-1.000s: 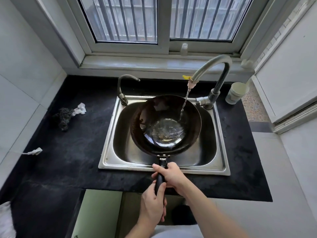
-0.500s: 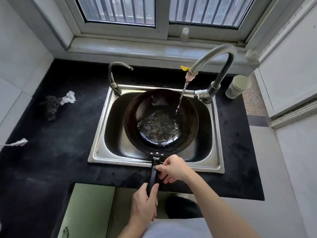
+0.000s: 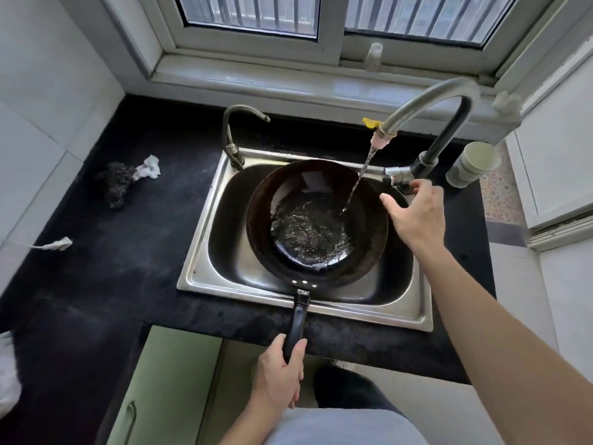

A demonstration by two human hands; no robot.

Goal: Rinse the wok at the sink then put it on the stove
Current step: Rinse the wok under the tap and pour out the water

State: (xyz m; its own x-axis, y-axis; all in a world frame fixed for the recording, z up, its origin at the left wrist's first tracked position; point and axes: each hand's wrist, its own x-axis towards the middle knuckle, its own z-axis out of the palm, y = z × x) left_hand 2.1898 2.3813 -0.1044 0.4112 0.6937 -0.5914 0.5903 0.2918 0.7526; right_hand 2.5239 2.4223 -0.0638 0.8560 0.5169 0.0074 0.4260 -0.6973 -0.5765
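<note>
**One wok in sink under running tap, one hand on handle**

Count: 1 wok, 1 sink, 2 taps, 2 hands.

The wok is round, dark and deep, with a worn rusty-brown wall. It sits in the bowl of the sink with rippling water pooled in its bottom. There are 3 rivets at the rim where the long, glossy black handle joins. The handle sticks out over the sink's front edge and the counter.

The hands are well apart. The left hand is wrapped round the handle's near end. The right hand is over the wok's right rim with fingers spread, holding nothing. Its fingertips are just beside the big tap's valve, and I cannot tell if they touch.

The sink is a brushed-steel rectangle with a rounded basin. The big tap is a tall grey metal gooseneck with a pinkish nozzle and 1 yellow tab. A thin water stream falls from it into the wok. The small tap is a thin curved one at the sink's back-left corner.

The counter is black and speckled. On it are:
- 1 dark wiry scrubber, touching 1 crumpled white scrap
- 1 white cord end, far left
- 1 pale cup, to the right of the big tap

One small clear bottle stands on the sill.
</note>
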